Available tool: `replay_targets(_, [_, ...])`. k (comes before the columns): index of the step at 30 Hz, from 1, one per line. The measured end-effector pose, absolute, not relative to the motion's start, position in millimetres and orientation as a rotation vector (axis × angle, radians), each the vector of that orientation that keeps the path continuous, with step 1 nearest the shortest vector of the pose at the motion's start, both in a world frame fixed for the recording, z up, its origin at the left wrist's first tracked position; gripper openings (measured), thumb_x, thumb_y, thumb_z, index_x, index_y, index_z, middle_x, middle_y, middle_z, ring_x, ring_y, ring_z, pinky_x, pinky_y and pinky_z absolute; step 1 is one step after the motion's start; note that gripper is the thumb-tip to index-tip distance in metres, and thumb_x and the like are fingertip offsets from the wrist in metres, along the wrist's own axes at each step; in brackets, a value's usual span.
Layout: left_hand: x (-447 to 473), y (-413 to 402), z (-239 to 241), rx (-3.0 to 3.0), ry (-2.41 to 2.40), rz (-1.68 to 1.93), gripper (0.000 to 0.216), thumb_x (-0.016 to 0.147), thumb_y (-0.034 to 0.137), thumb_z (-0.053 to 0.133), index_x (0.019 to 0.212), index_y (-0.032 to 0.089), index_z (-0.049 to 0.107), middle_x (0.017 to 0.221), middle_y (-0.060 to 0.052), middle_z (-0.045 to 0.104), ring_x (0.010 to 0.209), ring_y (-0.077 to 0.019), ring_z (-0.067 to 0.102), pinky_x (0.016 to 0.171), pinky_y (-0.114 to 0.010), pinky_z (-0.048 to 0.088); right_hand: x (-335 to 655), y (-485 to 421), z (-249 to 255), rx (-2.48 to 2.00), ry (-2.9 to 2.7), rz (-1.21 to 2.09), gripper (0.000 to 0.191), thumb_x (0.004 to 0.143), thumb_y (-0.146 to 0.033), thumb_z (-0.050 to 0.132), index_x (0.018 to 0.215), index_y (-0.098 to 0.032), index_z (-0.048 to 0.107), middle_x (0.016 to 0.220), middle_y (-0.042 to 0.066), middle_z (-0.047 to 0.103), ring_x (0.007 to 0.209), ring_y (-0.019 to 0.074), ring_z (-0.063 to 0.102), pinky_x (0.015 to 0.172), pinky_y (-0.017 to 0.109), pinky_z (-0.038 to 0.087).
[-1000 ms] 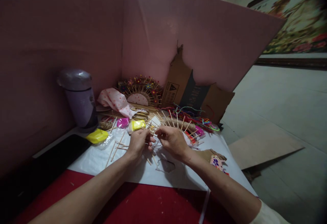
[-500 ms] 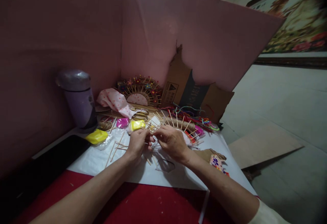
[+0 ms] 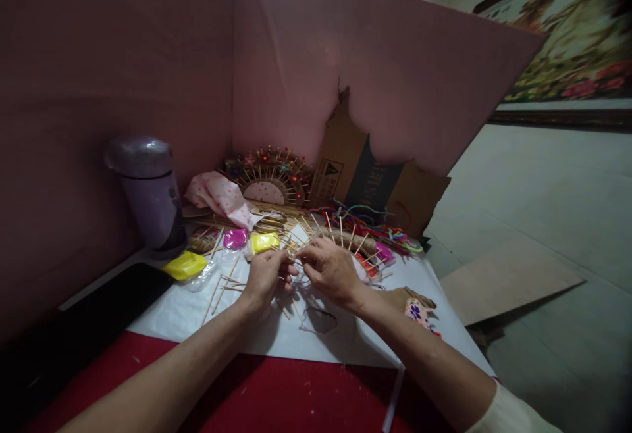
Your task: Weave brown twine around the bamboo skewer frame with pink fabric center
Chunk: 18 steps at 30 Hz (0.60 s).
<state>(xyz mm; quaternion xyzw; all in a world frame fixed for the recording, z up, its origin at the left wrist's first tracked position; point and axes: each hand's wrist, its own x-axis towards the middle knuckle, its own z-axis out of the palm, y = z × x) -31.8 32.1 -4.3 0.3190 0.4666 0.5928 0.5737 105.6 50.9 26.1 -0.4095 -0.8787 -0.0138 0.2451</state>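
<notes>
One stick-rayed arch (image 3: 363,242): lies mid-sheet, pale sticks fanning from its brown curved band, its left end at the fingertips.
Left hand (image 3: 269,278): thumb and forefinger pinch that left end.
Right hand (image 3: 330,270): fingertips bunch narrowly just beside the left's; whether anything sits between them cannot be told.
White sheet (image 3: 162,314): covers part of the red tabletop (image 3: 276,393); loose sticks (image 3: 211,299) lie left of the left hand.
Packets: one magenta packet (image 3: 236,239) between two yellow packets (image 3: 185,266) (image 3: 265,242).
Far side: a flower-decked half-round (image 3: 284,166) stands behind spotted cloth (image 3: 220,197); torn cardboard (image 3: 340,147) leans against the pink panel (image 3: 395,71).
Left edge: a purple tumbler (image 3: 151,206) stands upright.
</notes>
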Motion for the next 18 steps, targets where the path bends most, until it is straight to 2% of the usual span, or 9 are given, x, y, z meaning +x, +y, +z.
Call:
replay_targets(4, [-31.1, 30.7, -2.5, 0.748, 1.087, 1.386, 0.013, 0.066, 0.024, 0.056, 0.061, 0.013, 0.053, 0.048, -0.003, 0.057, 0.036, -0.0088, 0.046, 0.033, -0.020, 0.037, 107.3, 49.7, 26.9, -1.115, -2.356, -0.026, 0.011, 0.075, -0.014, 0.050, 0.078, -0.019, 0.060, 0.080, 0.003, 0.058, 0.079, 0.0157, 0.049, 0.069, 0.026, 0.037])
replay_targets(12, [-31.5, 32.4, -6.6, 0.760, 1.074, 1.393, 0.012, 0.066, 0.024, 0.055, 0.062, 0.013, 0.055, 0.049, -0.003, 0.057, 0.037, -0.0087, 0.046, 0.033, -0.020, 0.037, 103.8, 47.1, 26.5, -1.044, -2.396, 0.010, 0.015, 0.073, -0.013, 0.051, 0.081, -0.021, 0.061, 0.080, 0.002, 0.058, 0.079, 0.0162, 0.049, 0.067, 0.026, 0.037])
replay_targets(18, [-31.4, 31.9, -6.4, 0.757, 1.060, 1.390, 0.014, 0.067, 0.026, 0.056, 0.062, 0.012, 0.055, 0.050, -0.003, 0.058, 0.037, -0.0090, 0.047, 0.033, -0.020, 0.037, 106.4, 45.2, 29.5, -1.038, -2.358, 0.026, 0.013, 0.072, -0.011, 0.051, 0.078, -0.018, 0.060, 0.081, 0.003, 0.058, 0.081, 0.0166, 0.049, 0.071, 0.027, 0.038])
